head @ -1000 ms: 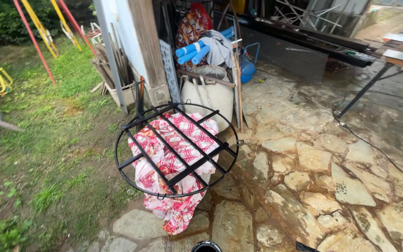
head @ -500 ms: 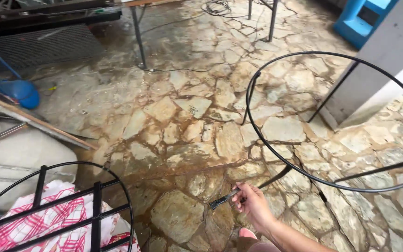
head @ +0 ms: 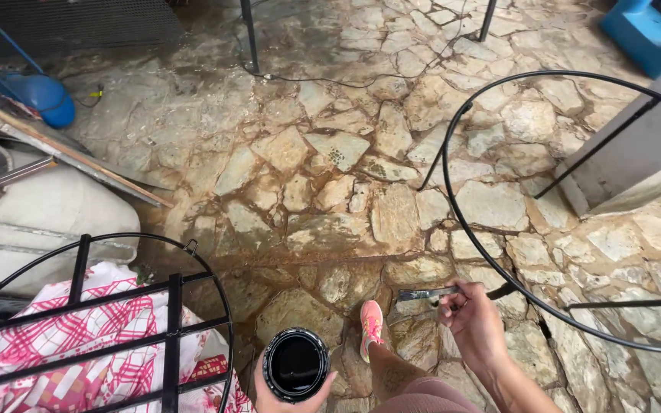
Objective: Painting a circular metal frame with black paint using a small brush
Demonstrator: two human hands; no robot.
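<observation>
My right hand (head: 474,320) grips a small paintbrush (head: 425,294) whose dark bristles point left, just inside the lower rim of a large black metal ring frame (head: 453,203) that stands on the stone floor at the right. My left hand (head: 291,390) holds a round can of black paint (head: 295,363) from below, at the bottom edge of the view. A second black round frame with crossbars (head: 173,321) lies at the lower left over a pink and white checked cloth (head: 78,340). My foot in a pink shoe (head: 371,327) stands between the two hands.
The floor is irregular flat stones (head: 330,153). A blue container (head: 41,95), a long wooden board (head: 70,153) and a white bag (head: 47,222) lie at the left. A grey pillar (head: 636,160) stands inside the right ring, a blue stool (head: 644,30) behind it. Table legs (head: 249,34) and a cable run along the top.
The view has swung from the grass and shed to the stone floor and tilted down. The paint can in my left hand and my foot have come into sight; the brush stays near the ring.
</observation>
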